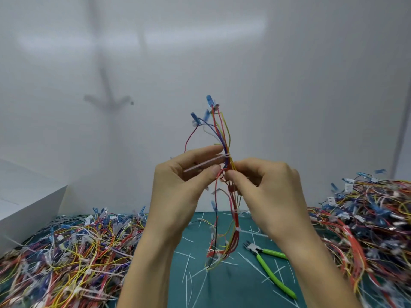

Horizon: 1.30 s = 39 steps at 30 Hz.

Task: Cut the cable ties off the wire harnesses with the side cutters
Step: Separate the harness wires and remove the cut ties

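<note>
Now, grip: left hand [178, 183], right hand [266, 185] pinch harness [234, 218] at cable tie [228, 155].
Side cutters [258, 255]: unheld, mat's [222, 292] right side.
Risk: blades nicking wires [222, 134].

Single head view, wide-angle, facing forward and slightly down; close on both hands at frame centre; table [222, 285] along bottom, wall [200, 52] filling upper half.
</note>
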Each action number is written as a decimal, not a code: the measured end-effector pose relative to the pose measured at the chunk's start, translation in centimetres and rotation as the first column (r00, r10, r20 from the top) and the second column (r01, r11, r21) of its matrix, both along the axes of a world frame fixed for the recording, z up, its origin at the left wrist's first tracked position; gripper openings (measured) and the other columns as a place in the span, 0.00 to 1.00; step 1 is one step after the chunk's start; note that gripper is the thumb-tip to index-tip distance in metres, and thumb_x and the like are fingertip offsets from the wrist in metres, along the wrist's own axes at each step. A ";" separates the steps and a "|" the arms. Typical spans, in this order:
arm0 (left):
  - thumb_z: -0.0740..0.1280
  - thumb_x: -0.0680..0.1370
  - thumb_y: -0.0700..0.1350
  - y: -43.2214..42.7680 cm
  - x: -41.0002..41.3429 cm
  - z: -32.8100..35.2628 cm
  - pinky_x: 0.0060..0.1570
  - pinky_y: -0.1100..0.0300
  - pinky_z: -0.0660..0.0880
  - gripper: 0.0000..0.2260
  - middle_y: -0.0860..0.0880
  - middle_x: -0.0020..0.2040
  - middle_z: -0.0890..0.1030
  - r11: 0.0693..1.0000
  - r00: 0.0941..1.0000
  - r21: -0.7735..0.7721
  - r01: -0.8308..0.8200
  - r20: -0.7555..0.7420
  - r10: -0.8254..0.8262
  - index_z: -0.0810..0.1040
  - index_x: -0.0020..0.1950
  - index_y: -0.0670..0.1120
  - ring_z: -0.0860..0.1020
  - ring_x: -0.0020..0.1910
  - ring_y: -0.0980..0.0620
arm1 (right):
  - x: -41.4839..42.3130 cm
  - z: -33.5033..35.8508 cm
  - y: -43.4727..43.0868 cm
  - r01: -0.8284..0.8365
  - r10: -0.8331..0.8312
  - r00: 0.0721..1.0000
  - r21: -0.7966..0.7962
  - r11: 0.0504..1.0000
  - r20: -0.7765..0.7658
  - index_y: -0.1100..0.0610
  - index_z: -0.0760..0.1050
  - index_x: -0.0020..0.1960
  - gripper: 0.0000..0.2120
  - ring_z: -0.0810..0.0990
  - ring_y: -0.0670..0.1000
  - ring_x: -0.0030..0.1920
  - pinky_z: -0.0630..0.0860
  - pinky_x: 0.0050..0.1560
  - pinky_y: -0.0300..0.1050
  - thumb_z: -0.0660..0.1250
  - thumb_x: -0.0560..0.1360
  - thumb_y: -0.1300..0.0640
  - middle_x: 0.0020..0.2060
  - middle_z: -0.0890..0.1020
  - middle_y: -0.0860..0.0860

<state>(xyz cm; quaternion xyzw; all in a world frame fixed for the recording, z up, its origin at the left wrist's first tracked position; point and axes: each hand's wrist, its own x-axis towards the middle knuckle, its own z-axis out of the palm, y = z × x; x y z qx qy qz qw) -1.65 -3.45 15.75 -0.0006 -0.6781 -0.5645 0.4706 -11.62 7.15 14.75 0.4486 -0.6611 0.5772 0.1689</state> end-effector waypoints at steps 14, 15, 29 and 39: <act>0.68 0.78 0.37 -3.6 1.7 -0.9 0.45 0.60 0.82 0.15 0.49 0.46 0.87 0.972 0.949 0.112 -0.207 0.264 0.171 0.77 0.63 0.49 0.85 0.48 0.51 | -2.1 0.2 0.5 -0.199 0.371 0.843 -0.415 0.888 0.389 0.52 0.83 0.41 0.11 0.84 0.48 0.32 0.79 0.34 0.36 0.67 0.78 0.64 0.36 0.87 0.50; 0.69 0.78 0.38 -3.6 1.5 -1.1 0.47 0.60 0.82 0.15 0.50 0.48 0.86 0.974 0.936 0.102 -0.200 0.315 0.160 0.78 0.63 0.49 0.84 0.50 0.52 | -2.2 0.2 0.6 -0.218 0.403 0.816 -0.426 0.878 0.414 0.53 0.83 0.42 0.10 0.84 0.48 0.32 0.79 0.34 0.36 0.66 0.78 0.64 0.36 0.87 0.50; 0.71 0.75 0.39 -2.7 1.2 -1.3 0.48 0.58 0.80 0.04 0.45 0.41 0.86 1.000 0.921 0.003 -0.003 0.391 0.002 0.85 0.48 0.42 0.84 0.42 0.51 | -2.7 -0.1 0.6 -0.305 0.512 0.682 -0.432 0.849 0.523 0.51 0.86 0.37 0.14 0.85 0.49 0.34 0.79 0.33 0.38 0.66 0.77 0.61 0.38 0.87 0.51; 0.68 0.79 0.44 -2.9 0.8 -1.5 0.41 0.63 0.80 0.06 0.48 0.41 0.87 0.999 0.818 -0.046 -0.017 0.574 0.041 0.80 0.49 0.42 0.85 0.42 0.51 | -3.0 0.0 0.7 -0.339 0.591 0.623 -0.505 0.794 0.512 0.50 0.86 0.35 0.14 0.85 0.48 0.33 0.79 0.32 0.37 0.67 0.75 0.60 0.36 0.86 0.50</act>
